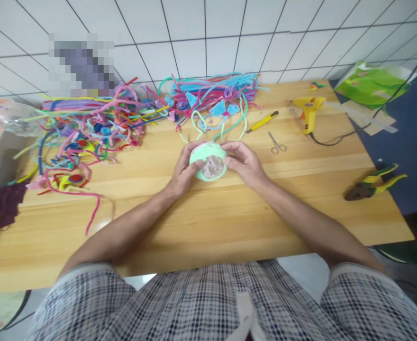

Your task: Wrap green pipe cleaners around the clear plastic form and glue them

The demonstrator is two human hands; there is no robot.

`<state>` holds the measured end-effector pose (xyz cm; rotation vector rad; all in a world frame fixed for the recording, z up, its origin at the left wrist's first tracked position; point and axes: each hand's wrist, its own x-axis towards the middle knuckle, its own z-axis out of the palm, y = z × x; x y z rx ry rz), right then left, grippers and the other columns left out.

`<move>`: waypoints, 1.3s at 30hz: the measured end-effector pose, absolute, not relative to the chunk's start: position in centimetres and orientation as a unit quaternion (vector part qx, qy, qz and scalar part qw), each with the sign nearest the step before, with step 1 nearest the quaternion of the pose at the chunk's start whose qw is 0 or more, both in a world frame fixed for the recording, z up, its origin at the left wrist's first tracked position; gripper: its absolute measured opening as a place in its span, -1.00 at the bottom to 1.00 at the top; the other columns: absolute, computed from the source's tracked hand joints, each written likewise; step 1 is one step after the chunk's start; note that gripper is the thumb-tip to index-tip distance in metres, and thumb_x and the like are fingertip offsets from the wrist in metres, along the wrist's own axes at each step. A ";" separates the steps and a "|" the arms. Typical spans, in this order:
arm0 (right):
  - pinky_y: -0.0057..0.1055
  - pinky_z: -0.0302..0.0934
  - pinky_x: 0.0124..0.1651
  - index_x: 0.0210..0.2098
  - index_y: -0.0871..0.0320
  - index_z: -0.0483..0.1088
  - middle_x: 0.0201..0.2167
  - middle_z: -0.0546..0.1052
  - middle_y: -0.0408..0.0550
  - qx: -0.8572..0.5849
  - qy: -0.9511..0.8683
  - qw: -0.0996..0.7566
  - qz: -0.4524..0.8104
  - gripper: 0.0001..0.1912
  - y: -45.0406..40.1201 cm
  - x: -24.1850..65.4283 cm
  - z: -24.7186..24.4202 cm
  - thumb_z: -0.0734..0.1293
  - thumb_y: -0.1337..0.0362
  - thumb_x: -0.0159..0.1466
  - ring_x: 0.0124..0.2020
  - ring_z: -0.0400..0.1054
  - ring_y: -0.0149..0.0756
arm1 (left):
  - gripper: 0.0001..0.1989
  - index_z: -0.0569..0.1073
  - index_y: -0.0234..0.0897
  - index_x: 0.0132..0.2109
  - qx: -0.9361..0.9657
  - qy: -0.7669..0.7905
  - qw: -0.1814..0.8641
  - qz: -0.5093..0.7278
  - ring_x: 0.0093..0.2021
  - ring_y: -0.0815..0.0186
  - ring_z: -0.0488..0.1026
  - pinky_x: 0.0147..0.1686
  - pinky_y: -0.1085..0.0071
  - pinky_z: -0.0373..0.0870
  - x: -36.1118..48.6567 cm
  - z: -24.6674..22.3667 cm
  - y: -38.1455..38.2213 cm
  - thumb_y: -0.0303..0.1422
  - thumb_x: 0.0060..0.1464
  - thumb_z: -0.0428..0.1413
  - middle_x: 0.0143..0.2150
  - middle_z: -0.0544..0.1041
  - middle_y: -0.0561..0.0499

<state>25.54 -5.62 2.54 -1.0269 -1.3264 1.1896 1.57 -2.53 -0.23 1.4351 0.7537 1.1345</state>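
Over the middle of the wooden table, a round piece wound with mint-green pipe cleaners (200, 154) is held between both hands. Its near side shows a clear, greyish round patch (213, 167) that the green strands surround. My left hand (186, 166) grips the left side, thumb on the front and fingers behind. From the right, my right hand (246, 163) holds it the same way, the thumb near the edge of the clear patch. The fingertips behind the piece are partly hidden. Just beyond it lie loose light-green pipe cleaners (244, 129).
Tangled coloured pipe cleaners (98, 125) cover the back left, and a bundle (215, 85) lies by the tiled wall. To the right are a yellow cutter knife (263, 122), small scissors (276, 144), a corded yellow glue gun (308, 113) and pliers (372, 183).
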 end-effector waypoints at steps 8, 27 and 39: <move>0.00 0.53 0.43 0.23 -0.10 0.60 0.33 0.72 -0.01 -0.440 -0.529 0.527 0.498 -0.27 -5.7 24.7 1.8 0.59 -0.41 0.30 0.33 0.61 0.03 | -0.36 0.46 -0.02 0.41 0.661 0.318 0.489 0.472 0.33 -0.02 0.57 0.41 0.03 0.56 1.9 0.3 -3.3 0.18 0.40 0.30 0.37 0.59 -0.13; 0.05 0.24 0.70 0.38 -0.10 0.58 0.50 0.61 -0.07 -0.438 -0.517 0.516 0.524 -0.15 -6.6 23.8 1.7 0.43 -0.52 0.38 0.58 0.42 0.08 | -0.40 0.28 0.14 0.61 0.781 0.231 0.409 0.412 0.67 -0.09 0.26 0.73 -0.13 0.22 0.9 -0.3 -2.4 0.06 0.59 0.12 0.60 0.34 -0.12; 0.06 0.23 0.71 0.45 -0.08 0.54 0.53 0.59 -0.02 -0.442 -0.536 0.507 0.510 -0.15 -6.9 24.1 1.8 0.38 -0.50 0.44 0.59 0.41 0.07 | -0.19 0.21 0.09 0.64 0.793 0.216 0.398 0.408 0.69 -0.17 0.24 0.72 -0.20 0.25 0.9 -0.7 -2.2 0.22 0.47 0.22 0.62 0.30 -0.20</move>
